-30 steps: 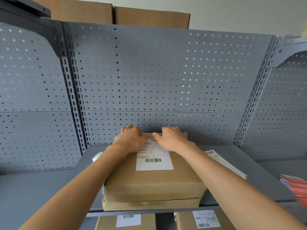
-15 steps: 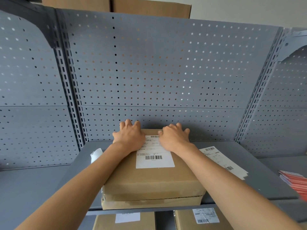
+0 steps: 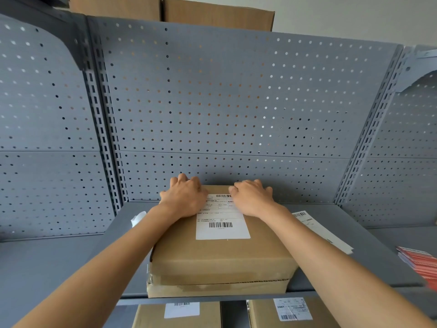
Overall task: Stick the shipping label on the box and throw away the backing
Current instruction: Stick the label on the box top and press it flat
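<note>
A brown cardboard box (image 3: pixel 220 259) lies on the grey shelf (image 3: pixel 369 245), stacked on a second flatter box. A white shipping label (image 3: pixel 222 227) with barcodes lies flat on its top face. My left hand (image 3: pixel 185 200) rests palm down on the box's far left part, touching the label's upper left edge, fingers curled over the far edge. My right hand (image 3: pixel 251 197) presses palm down on the label's upper right corner. Neither hand holds anything. A white strip of labels or backing paper (image 3: pixel 319 230) lies on the shelf right of the box.
A grey perforated back panel (image 3: pixel 236 102) rises right behind the box. A crumpled white scrap (image 3: pixel 138 217) lies at the shelf's left. Red-and-white leaflets (image 3: pixel 419 261) sit at the far right. Two labelled boxes (image 3: pixel 179 314) stand on the shelf below; more cartons on top.
Both hands have slid slightly apart and toward the box's far edge across the label's top. The camera view has shifted a little.
</note>
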A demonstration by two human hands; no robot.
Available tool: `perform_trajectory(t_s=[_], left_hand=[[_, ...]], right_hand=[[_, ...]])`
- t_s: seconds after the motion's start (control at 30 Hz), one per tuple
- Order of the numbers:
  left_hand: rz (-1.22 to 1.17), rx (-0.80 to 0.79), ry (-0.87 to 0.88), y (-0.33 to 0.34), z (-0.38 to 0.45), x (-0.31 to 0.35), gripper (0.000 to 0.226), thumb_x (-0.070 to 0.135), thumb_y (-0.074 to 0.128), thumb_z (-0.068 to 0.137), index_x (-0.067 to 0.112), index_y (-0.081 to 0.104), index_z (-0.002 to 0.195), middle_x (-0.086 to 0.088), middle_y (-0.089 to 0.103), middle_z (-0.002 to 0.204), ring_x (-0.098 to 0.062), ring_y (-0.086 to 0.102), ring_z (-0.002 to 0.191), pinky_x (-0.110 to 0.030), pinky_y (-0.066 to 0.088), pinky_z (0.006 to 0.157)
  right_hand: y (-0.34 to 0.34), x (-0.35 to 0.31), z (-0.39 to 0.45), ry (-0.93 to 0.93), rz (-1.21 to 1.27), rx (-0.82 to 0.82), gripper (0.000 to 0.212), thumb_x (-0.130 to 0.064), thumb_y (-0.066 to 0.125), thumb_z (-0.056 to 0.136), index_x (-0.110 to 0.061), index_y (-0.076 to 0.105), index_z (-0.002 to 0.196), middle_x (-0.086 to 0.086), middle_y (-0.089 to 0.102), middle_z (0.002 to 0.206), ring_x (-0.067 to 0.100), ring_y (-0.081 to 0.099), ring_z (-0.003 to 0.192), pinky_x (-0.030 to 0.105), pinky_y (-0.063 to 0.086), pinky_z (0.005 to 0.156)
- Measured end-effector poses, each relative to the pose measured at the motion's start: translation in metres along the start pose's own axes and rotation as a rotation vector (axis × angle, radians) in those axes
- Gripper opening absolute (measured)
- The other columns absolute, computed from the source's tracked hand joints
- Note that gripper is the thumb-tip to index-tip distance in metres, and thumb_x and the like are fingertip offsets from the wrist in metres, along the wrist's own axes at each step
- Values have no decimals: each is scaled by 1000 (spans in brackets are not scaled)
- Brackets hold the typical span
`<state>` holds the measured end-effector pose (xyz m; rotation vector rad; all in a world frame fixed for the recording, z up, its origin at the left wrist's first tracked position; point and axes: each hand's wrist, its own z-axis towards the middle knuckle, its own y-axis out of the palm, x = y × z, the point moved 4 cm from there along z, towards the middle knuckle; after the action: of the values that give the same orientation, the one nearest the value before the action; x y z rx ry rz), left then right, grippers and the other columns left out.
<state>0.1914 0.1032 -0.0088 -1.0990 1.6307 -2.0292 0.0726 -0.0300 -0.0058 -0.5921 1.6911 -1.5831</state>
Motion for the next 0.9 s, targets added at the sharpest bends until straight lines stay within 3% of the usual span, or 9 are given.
perform_trajectory(t_s=[0.13,0.23,0.47,0.9], left_hand=[[66,-54,-37,3,-11,2,70,71,28,94,21,52,136,-7,42,144,-31,30,141,-61,38,104],[102,-25,-44,8,-18,6,77,78,24,92,22,49,138,-5,41,144,-29,29,142,-60,36,104],[133,-25,-31,10,-18,4,64,68,30,97,21,47,138,-5,38,144,-27,29,141,-56,36,101],[93,-59,7,6,-17,1,44,39,27,105,18,45,139,-8,36,146,-28,27,141,-58,35,100]], right_hand=[[4,4,-7,58,29,-64,80,-72,19,96,-16,46,148,6,33,162,30,22,149,62,21,112],[11,1,-10,67,13,-47,90,-78,18,92,-15,40,151,8,27,164,30,19,150,60,23,111],[15,1,-10,51,-48,-57,84,-71,19,96,-13,28,156,8,24,164,29,17,150,58,23,113],[10,9,-13,-2,-17,-147,63,-49,15,108,-17,10,162,6,0,171,25,-1,156,58,8,121]])
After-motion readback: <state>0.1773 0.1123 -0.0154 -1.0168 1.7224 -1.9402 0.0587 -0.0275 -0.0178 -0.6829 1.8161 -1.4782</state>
